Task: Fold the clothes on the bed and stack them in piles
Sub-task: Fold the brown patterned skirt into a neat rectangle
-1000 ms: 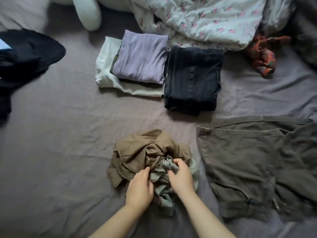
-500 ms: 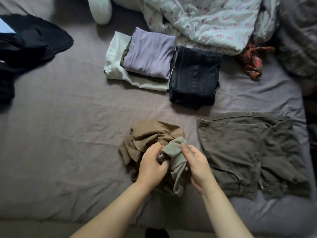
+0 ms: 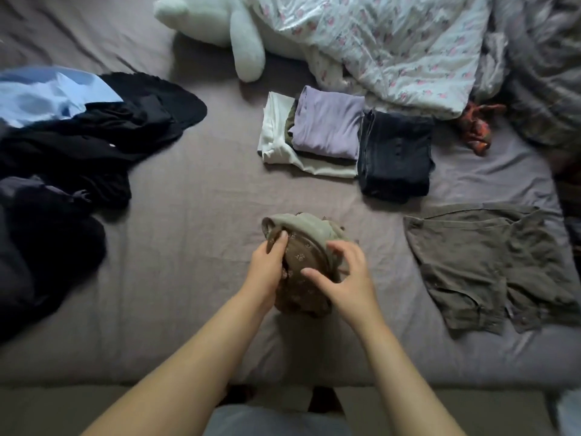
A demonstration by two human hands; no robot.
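A crumpled bundle of brown flower-print cloth and sage-green cloth (image 3: 298,262) is lifted just above the mauve sheet (image 3: 188,234). My left hand (image 3: 267,272) grips its left side, fingers tucked into the fabric. My right hand (image 3: 342,278) curls round its right side, thumb on the brown cloth. Behind it stand two folded piles: a lilac top (image 3: 327,127) on white and olive pieces, and folded dark jeans (image 3: 394,155). Olive-brown shorts (image 3: 481,262) lie spread flat at the right.
A heap of black clothes (image 3: 78,152) with a light blue piece (image 3: 41,96) covers the left side. A white plush toy (image 3: 220,23), a floral duvet (image 3: 393,42) and a red-orange cloth (image 3: 474,130) lie at the back. The bed's front edge runs below my forearms.
The bundle has been gathered up and turned, so the flower-print side now faces me. Both hands shifted their hold, and my head pulled back and left, bringing the black heap into view.
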